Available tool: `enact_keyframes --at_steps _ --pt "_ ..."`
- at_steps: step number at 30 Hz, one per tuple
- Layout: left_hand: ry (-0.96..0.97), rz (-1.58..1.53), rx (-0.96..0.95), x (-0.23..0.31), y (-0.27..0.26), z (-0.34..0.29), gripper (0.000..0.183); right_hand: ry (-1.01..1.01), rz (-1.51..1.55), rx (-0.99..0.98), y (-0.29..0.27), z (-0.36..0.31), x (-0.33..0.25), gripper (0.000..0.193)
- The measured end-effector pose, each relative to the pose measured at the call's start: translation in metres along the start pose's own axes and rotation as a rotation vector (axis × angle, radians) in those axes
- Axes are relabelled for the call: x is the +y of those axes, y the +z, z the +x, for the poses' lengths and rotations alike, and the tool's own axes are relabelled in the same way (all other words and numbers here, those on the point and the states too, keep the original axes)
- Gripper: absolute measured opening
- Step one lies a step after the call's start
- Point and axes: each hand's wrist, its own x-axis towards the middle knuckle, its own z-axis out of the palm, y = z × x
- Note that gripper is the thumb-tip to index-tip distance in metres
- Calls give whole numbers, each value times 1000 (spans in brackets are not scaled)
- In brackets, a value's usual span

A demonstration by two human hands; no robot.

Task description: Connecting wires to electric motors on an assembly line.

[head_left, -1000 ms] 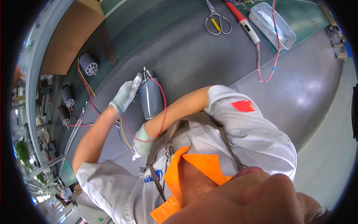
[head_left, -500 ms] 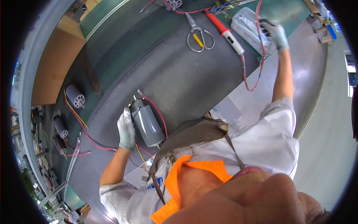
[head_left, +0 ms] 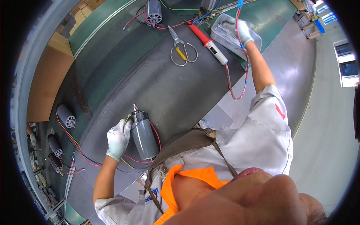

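A grey cylindrical motor (head_left: 144,139) lies on the dark mat close to my apron, its wired end pointing away from me. My left hand (head_left: 119,138), in a white glove, is beside that end, thumb and fingers closed on a thin yellow-green wire (head_left: 128,118). Red wires trail along both sides of the motor. At the far right, my gloved right hand (head_left: 243,31) reaches into a clear plastic bin (head_left: 234,45). Its fingers are blurred and partly hidden behind a red cable (head_left: 237,28), as are the bin's small contents.
Scissors (head_left: 179,47) with a yellow band and a red-and-white corded tool (head_left: 208,44) lie left of the bin. Another motor (head_left: 154,13) stands at the far edge. Several motors with wires, one grey (head_left: 66,115), sit at the left near a cardboard box (head_left: 50,75).
My right hand has moved from the bin's right side into it. My left fingers have closed in at the motor's wired end. The whole view has shifted, bringing the far motor into sight.
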Motion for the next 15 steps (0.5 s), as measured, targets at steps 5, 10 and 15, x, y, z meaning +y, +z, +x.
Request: enact_keyframes --at_steps 5,10,15 --pt "-362 -520 -486 0 -43 11 50 165 460 570 -102 -57 -57 23" --pt "-491 -533 -566 1 -72 6 55 156 1257 112 -83 -141 -204 33" --pt "-747 -653 -558 2 -84 -4 52 326 1630 -805 7 -203 -350 34"
